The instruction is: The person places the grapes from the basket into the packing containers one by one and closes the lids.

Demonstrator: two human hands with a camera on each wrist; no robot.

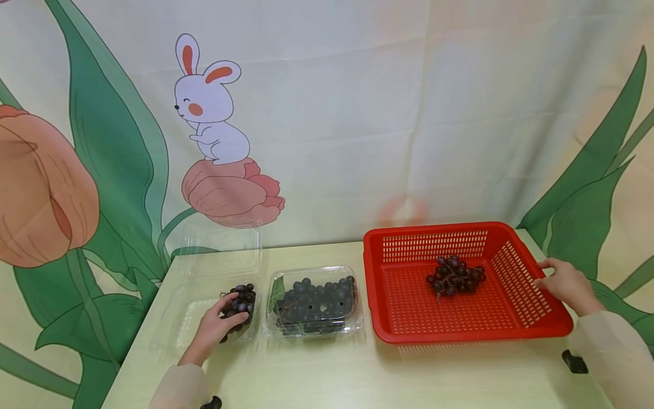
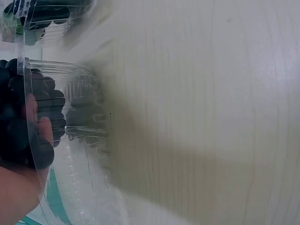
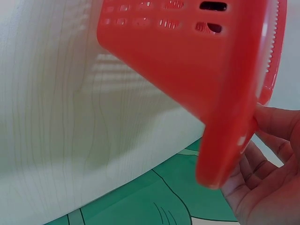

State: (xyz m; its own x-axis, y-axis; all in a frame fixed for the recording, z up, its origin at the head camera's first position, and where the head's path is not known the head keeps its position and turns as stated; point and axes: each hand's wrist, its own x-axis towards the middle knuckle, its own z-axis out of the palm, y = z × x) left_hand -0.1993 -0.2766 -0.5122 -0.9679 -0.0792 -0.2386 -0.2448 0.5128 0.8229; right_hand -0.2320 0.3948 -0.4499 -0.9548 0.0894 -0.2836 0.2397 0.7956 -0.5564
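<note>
My left hand [image 1: 213,330] grips a bunch of dark grapes [image 1: 244,301] at the right side of an open clear plastic clamshell box [image 1: 191,324]. In the left wrist view the thumb and fingers wrap the grapes [image 2: 44,101] behind the box's transparent wall. On the right, my right hand [image 1: 568,285] pinches the side rim of a red plastic basket [image 1: 378,307], thumb on top and fingers beneath; the right wrist view shows this rim [image 3: 234,103] close up. Another bunch of dark grapes [image 1: 456,276] lies inside the basket, toward its right half.
Between the hands stands a closed clear clamshell box [image 1: 317,326] full of dark grapes, with a green patch at its left. The open box's lid [image 1: 222,247] leans up toward the printed cloth [image 1: 332,142] behind the pale wooden table [image 1: 306,380].
</note>
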